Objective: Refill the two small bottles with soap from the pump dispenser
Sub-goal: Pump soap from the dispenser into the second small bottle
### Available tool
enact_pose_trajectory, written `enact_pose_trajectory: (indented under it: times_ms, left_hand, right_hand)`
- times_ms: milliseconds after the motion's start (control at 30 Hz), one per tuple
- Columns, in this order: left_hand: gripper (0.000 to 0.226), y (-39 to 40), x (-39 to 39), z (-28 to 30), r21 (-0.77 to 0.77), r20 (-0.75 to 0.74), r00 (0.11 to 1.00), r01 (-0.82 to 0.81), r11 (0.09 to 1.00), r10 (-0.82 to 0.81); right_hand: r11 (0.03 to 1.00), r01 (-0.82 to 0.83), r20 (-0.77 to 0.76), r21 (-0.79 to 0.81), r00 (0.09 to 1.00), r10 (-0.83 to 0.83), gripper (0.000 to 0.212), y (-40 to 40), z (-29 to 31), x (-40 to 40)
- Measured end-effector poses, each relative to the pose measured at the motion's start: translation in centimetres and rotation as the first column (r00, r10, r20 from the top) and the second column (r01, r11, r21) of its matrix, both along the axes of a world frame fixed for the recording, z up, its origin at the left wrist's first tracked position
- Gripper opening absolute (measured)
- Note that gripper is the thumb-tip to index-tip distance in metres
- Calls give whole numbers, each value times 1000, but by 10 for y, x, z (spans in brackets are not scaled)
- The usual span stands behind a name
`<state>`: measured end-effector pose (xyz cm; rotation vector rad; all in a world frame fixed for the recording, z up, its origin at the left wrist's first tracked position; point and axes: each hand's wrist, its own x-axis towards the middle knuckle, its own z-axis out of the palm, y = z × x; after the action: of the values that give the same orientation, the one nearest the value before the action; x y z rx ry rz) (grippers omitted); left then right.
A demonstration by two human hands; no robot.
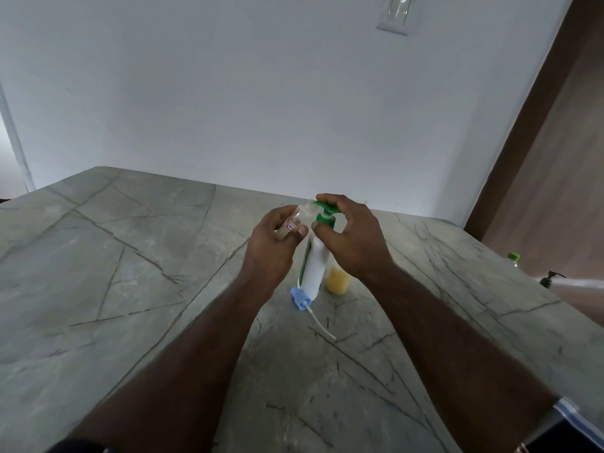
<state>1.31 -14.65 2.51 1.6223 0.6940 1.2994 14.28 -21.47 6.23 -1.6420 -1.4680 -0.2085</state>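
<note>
While left hand (273, 238) grips small clear bottle (295, 220), tilted at green spout, right hand (351, 232) curls over pump dispenser (315, 263), mid-counter (130, 289). Risk: mouth misaligned, soap spills; orange-filled bottle (338, 279) just beside, may topple.

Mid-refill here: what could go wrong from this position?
1. The left hand holds the small clear bottle tilted at the green pump nozzle; if its narrow mouth slips off the spout, soap may spill on the marble counter.
2. The right hand pressing the white dispenser could tip it onto the yellow-filled bottle right beside it.
</note>
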Motion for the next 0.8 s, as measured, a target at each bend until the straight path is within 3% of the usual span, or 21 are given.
enact_pose_trajectory:
  times_ms: [800]
  left_hand:
    - [32,0,1,-2,2,30,999,14,1000,-14]
  right_hand:
    - [999,11,55,-45,998,-9,46,-2,10,2]
